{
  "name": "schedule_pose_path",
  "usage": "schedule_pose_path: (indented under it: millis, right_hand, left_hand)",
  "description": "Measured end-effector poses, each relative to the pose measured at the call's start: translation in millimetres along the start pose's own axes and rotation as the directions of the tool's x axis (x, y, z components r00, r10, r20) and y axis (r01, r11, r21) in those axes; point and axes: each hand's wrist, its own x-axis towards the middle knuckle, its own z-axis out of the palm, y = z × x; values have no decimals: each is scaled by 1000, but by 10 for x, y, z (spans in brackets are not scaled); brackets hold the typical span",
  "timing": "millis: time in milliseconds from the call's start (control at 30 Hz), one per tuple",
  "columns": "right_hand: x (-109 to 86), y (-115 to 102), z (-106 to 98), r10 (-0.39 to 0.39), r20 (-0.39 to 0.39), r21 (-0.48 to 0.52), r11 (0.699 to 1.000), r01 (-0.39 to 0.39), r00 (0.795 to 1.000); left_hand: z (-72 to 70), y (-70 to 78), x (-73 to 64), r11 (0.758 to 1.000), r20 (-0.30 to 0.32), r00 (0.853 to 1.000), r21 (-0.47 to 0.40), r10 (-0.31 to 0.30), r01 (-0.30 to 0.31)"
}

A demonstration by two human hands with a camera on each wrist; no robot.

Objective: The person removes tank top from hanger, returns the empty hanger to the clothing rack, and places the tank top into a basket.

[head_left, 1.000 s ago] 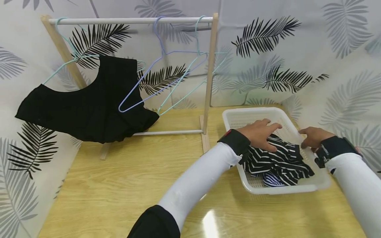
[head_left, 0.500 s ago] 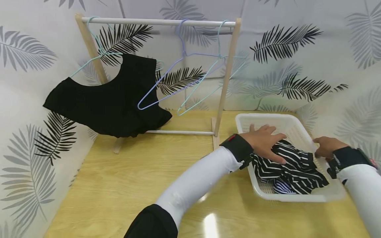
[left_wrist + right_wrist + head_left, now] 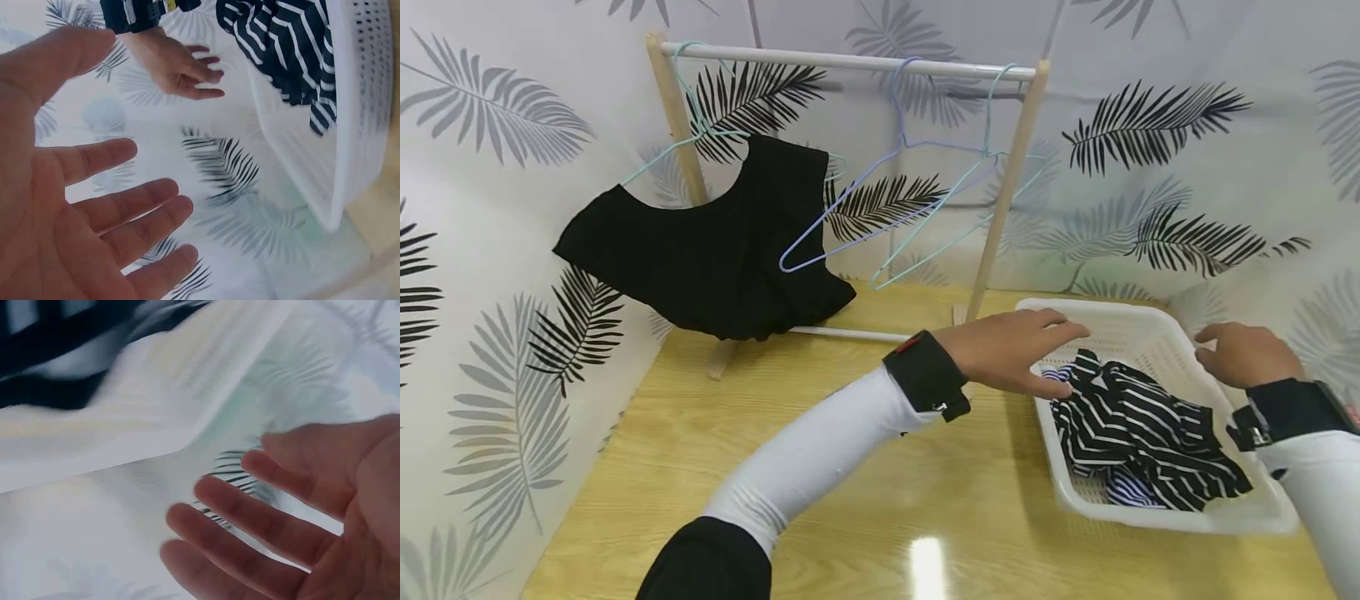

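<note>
A white plastic basket (image 3: 1131,308) stands on the wooden surface at the right, with black-and-white striped clothes (image 3: 1138,425) inside. Beneath them peeks a blue-and-white striped garment (image 3: 1131,487). My left hand (image 3: 1011,346) hovers by the basket's left rim, fingers spread and holding nothing; in the left wrist view its palm (image 3: 69,219) faces the camera, apart from the basket. Above the right rim is my right hand (image 3: 1251,354), fingers loosely bent. The right wrist view shows that hand (image 3: 281,519) beside the basket wall (image 3: 187,419) with nothing in its fingers.
A rack with a white rod (image 3: 850,61) and wooden posts (image 3: 1011,183) stands at the back. From it hang a black top (image 3: 722,242) on a teal hanger, a bare blue hanger (image 3: 842,200) and a bare teal hanger (image 3: 925,221). Leaf-patterned cloth covers the walls.
The left hand has drawn back from over the striped clothes to the basket's left rim. The right hand has lifted off the right rim. The head view has shifted, moving the scene rightward.
</note>
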Motion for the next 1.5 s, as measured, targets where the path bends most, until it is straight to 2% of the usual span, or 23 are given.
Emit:
schedule_pose_path:
  millis: [100,200,267,367,467,533,667,700,767,833,900,1000,1133,1200,1267,1300,1333,1433,1500]
  right_hand:
    - [30,-287,-148,-93,-96,3,996,94,991]
    - [59,-574,-242,-160,-150,-13,987,160,976]
    - [77,-764,-288,-192,-158,-9,981,193,968]
    - [95,-1052,-357,-240,-145,28,969,246,960]
    - [101,-1313,-404,-278,-94,67,956,285,956]
    - [116,-1464,-414,-314,-67,74,945,318,947]
    - [190,-1695,-418,-371,-54,57,926,374,927]
    - [213,-1735,-422,-375,-54,62,924,378,925]
    - [268,-1808,-437,-376,-49,80,922,378,925]
    - [332,-1875,-457,-376,-37,110,919,378,926]
    - [409,-1939,-481,-386,-31,151,910,386,922]
    - [532,-2025,-520,-412,-57,222,883,414,910]
    - [639,-2002,-511,-408,-108,318,850,421,906]
    - [673,-2010,-496,-397,-120,351,840,413,910]
    - [702,-2032,-479,-388,-140,372,832,412,911]
    - [712,-2045,-473,-379,-147,381,831,406,914]
    - [721,-2056,-471,-368,-151,391,830,397,917]
    - [752,-2092,-473,-338,-153,416,830,371,929]
    - [777,-2132,-476,-329,-152,426,829,362,932]
  left_hand:
    - [-137,-57,-244,1000,-42,999,-5,12,-13]
    - [-253,-130,-459,1000,-93,996,8,-3,3]
    - [-333,-183,-599,999,-133,991,31,-30,34]
    - [-463,-272,-826,991,-205,975,86,-80,99]
    - [-568,-374,-1082,977,-283,952,136,-120,164]
    - [-626,-460,-1262,965,-333,931,152,-152,212]
    - [-757,-673,-1630,930,-431,868,146,-248,338]
    - [-792,-738,-1728,917,-449,849,139,-279,375]
    - [-848,-881,-1941,886,-486,801,109,-349,451]
    - [-873,-1050,-2186,845,-518,741,62,-427,531]
    - [-887,-1227,-2446,790,-549,667,18,-505,613]
    - [-880,-1487,-2819,683,-582,537,-45,-611,729]
    - [-824,-1786,-3076,549,-572,400,-107,-716,829]
    - [-772,-1903,-3174,487,-562,337,-137,-755,862]
    - [-727,-2008,-3244,438,-567,287,-147,-772,887]
    - [-709,-2053,-3269,422,-576,269,-147,-772,895]
    - [-691,-2094,-3287,409,-587,253,-147,-769,901]
    - [-651,-2196,-3324,379,-620,220,-135,-753,915]
    - [-631,-2235,-3349,355,-630,188,-149,-754,923]
